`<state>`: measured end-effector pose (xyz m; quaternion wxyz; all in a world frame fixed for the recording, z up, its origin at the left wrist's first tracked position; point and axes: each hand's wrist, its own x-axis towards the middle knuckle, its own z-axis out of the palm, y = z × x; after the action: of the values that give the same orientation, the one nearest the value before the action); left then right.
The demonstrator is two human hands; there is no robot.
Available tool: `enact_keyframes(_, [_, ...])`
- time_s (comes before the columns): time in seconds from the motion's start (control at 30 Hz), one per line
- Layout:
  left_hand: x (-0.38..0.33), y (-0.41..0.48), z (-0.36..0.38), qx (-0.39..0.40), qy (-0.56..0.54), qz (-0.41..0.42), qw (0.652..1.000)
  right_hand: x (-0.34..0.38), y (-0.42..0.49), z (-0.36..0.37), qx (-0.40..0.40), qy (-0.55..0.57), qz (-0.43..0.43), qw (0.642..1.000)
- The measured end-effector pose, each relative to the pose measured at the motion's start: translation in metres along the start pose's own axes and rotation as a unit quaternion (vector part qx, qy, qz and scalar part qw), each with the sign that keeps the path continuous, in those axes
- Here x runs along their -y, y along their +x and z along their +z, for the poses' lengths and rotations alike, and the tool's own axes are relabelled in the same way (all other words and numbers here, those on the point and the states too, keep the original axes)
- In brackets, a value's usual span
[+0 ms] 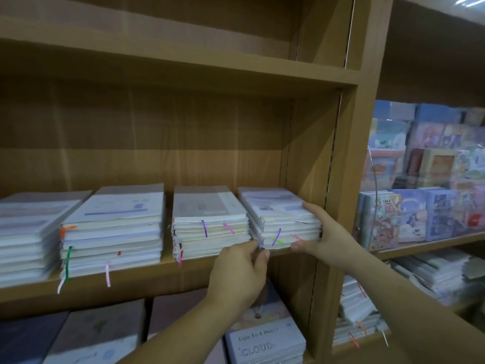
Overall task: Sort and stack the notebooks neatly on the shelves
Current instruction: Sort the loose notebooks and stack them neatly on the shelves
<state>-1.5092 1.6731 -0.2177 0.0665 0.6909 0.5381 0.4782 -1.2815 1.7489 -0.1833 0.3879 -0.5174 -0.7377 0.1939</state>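
Wood-grain laminate shelf (147, 278) across mid frame, bearing 4 flat stacks of plastic-wrapped white notebooks with coloured ribbons. Rightmost stack (278, 219), right of centre, clasped: left hand (240, 271) pinching front-left corner, right hand (324, 236) cupped around right side.

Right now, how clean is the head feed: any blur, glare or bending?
Head view: soft overall, the leftmost stack smeared; wide-angle bending bows the shelf upright; glare streaks the clear sheet over the right-hand goods; the hands, left and right, gripping the rightmost stack, read clearly enough.
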Motion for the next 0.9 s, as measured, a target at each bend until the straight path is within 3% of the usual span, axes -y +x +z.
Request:
enact_keyframes(0.1, [0.002, -0.002, 0.006, -0.007, -0.019, -0.032, 0.999, -0.001, 0.002, 0.002, 0.003, -0.01, -0.003, 1.0])
enact_keyframes(0.23, [-0.001, -0.011, 0.005, 0.052, -0.007, -0.007, 0.999, -0.001, -0.004, 0.004, -0.03, -0.076, -0.012, 0.997])
enact_keyframes(0.33, [-0.001, -0.014, -0.001, 0.004, -0.031, 0.027, 0.999, -0.005, -0.012, 0.009, -0.085, -0.045, -0.009, 0.995])
enact_keyframes(0.4, [-0.003, -0.017, -0.003, -0.03, -0.073, 0.032, 0.996, -0.009, -0.014, 0.009, -0.121, -0.081, -0.013, 0.989])
enact_keyframes(0.47, [-0.009, -0.017, -0.003, 0.01, -0.151, -0.029, 0.988, -0.013, -0.014, 0.004, -0.146, -0.095, -0.001, 0.985])
enact_keyframes(0.53, [-0.016, -0.015, 0.004, 0.067, -0.215, -0.102, 0.969, -0.017, -0.014, 0.002, -0.146, -0.016, 0.042, 0.988])
enact_keyframes(0.67, [-0.021, -0.013, 0.018, 0.068, -0.26, -0.132, 0.954, -0.025, -0.013, 0.012, -0.106, 0.213, 0.1, 0.966])
enact_keyframes(0.9, [-0.026, -0.006, 0.017, 0.082, -0.311, -0.168, 0.932, -0.027, -0.014, 0.017, -0.107, 0.247, 0.077, 0.96])
